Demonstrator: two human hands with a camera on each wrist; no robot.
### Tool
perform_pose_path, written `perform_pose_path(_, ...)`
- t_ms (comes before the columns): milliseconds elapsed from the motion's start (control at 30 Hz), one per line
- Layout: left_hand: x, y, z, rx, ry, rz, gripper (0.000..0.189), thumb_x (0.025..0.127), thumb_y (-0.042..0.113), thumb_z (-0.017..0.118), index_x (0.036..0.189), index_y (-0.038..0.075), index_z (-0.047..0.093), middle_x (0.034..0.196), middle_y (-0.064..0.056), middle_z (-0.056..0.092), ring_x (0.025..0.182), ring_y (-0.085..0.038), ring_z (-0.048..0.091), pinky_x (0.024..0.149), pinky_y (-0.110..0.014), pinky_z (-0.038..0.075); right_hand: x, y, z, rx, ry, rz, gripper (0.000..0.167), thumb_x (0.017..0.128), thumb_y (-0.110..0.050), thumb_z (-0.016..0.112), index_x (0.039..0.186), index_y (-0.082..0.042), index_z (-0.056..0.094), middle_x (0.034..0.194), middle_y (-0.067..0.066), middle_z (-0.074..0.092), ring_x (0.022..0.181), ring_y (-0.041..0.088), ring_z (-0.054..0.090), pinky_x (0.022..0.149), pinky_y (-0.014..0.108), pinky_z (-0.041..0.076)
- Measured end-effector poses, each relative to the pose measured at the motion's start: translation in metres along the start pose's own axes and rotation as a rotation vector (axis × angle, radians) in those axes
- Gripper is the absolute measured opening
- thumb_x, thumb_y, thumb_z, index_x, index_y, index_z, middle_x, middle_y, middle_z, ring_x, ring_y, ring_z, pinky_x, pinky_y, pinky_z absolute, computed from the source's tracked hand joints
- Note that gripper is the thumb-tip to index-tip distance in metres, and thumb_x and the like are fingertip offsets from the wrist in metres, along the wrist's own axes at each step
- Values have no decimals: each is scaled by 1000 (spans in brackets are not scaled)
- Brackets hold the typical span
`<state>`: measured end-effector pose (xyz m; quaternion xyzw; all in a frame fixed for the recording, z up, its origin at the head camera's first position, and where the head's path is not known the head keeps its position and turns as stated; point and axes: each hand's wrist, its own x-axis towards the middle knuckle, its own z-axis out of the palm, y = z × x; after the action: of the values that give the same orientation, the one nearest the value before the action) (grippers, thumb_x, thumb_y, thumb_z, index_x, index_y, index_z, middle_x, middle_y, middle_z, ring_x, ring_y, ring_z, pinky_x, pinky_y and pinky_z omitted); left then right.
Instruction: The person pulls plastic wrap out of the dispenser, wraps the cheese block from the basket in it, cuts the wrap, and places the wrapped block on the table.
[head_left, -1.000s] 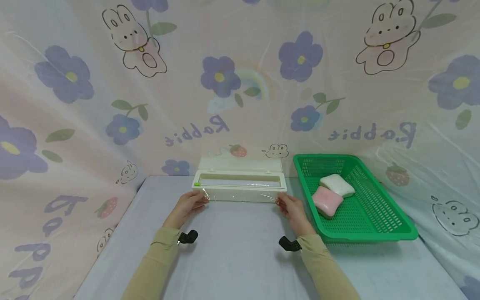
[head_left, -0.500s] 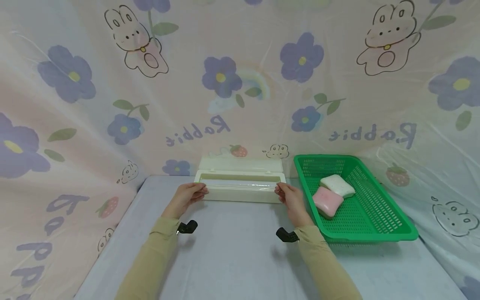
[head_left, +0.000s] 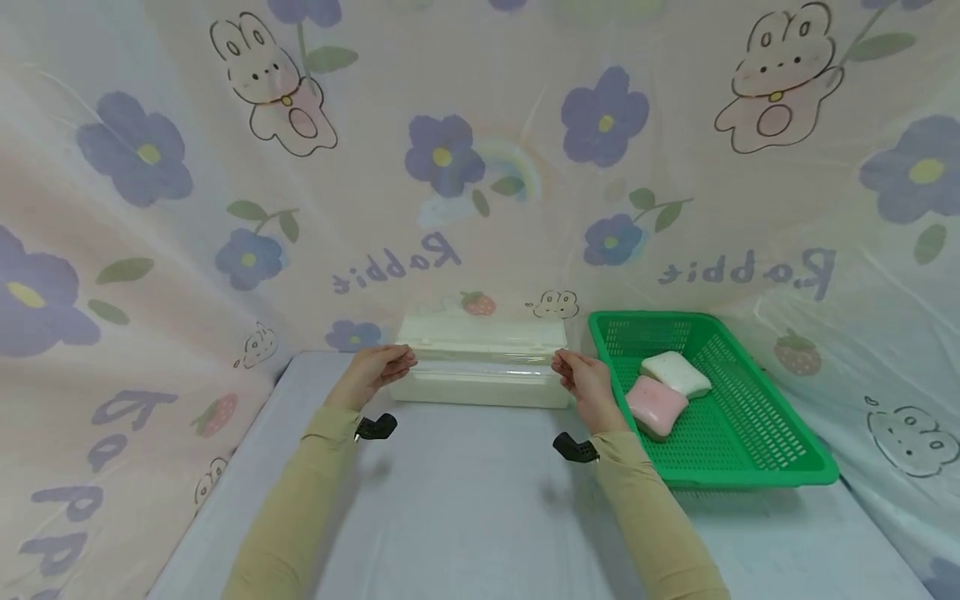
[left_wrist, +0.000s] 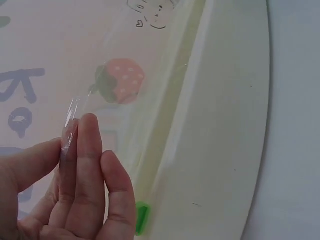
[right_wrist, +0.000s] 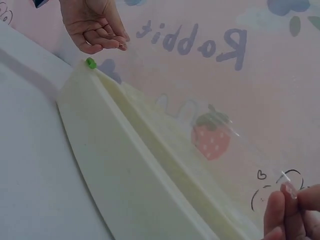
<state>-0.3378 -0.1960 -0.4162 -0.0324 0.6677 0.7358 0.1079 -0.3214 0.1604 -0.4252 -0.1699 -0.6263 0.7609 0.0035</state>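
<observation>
A long cream cling film dispenser (head_left: pixel 480 392) sits at the back of the table with its lid (head_left: pixel 483 331) raised. Between both hands a strip of clear cling film (right_wrist: pixel 240 135) stretches above the dispenser's opening. My left hand (head_left: pixel 371 372) pinches the film's left corner between thumb and fingers; the corner bunches there in the left wrist view. At the other end, my right hand (head_left: pixel 587 383) pinches the right corner. A green slide cutter (left_wrist: pixel 142 218) shows at the dispenser's left end in both wrist views. The roll inside cannot be made out.
Right of the dispenser stands a green plastic basket (head_left: pixel 738 477). In it lie a pink pillow-shaped block (head_left: pixel 656 406) and a white one (head_left: pixel 677 373). A printed curtain (head_left: pixel 517 208) hangs behind the pale table (head_left: pixel 480 500).
Both hands have risen from the dispenser's front face to above its opening. The film's edge has come up with them. Basket and dispenser stay in place.
</observation>
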Motion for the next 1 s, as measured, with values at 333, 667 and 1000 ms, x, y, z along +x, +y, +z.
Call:
perform_pose_path(333,2,16,2,26,-18,12,32,100,17,53,120,-8,55,104,-11,66,103,-20,63,106,-42,38,2,-13,0,-23,-5,4,36,97,-22,59,125,1,59,101,5,67,85,9,60,75,22,46)
perform_pose_path(667,2,26,3,-22,5,17,28,99,14,54,118,-7,55,89,-3,69,90,-14,66,105,-42,39,0,-26,1,-18,-19,-7,28,98,-22,57,117,-3,62,108,10,65,87,11,59,87,30,46)
perform_pose_path(1000,-1,38,2,12,-7,27,43,98,16,57,131,-11,47,103,-10,66,91,-11,66,104,-39,41,-1,-39,5,-30,-24,-26,32,97,-21,58,121,-1,61,105,7,66,86,9,61,80,25,47)
